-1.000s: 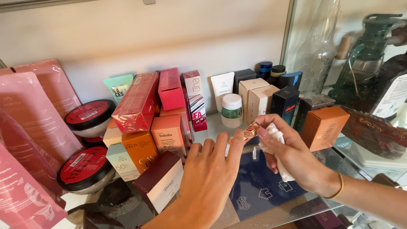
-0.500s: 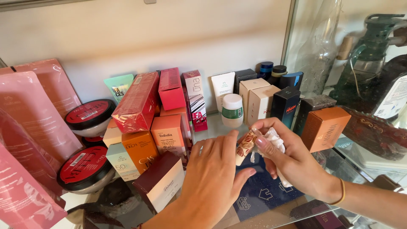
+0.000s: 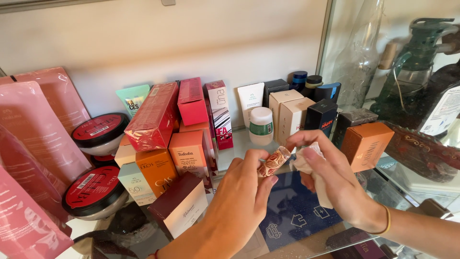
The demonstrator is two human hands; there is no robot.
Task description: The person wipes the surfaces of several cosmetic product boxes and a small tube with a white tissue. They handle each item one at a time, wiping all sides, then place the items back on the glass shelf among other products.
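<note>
The left hand (image 3: pixel 239 201) pinches 1 small patterned red-and-cream tube (image 3: pixel 273 161) above the glass shelf (image 3: pixel 239 144). The right hand (image 3: pixel 335 182) closes around what appears to be a white cloth (image 3: pixel 316 184), touching the tube.

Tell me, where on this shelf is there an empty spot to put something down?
The barest patch of the glass shelf lies in front of the small white jar, between the pink striped box and the cream boxes. The left hand and right hand, holding a patterned tube, hover over it. Leftward, boxes and round tins are packed tight.
</note>
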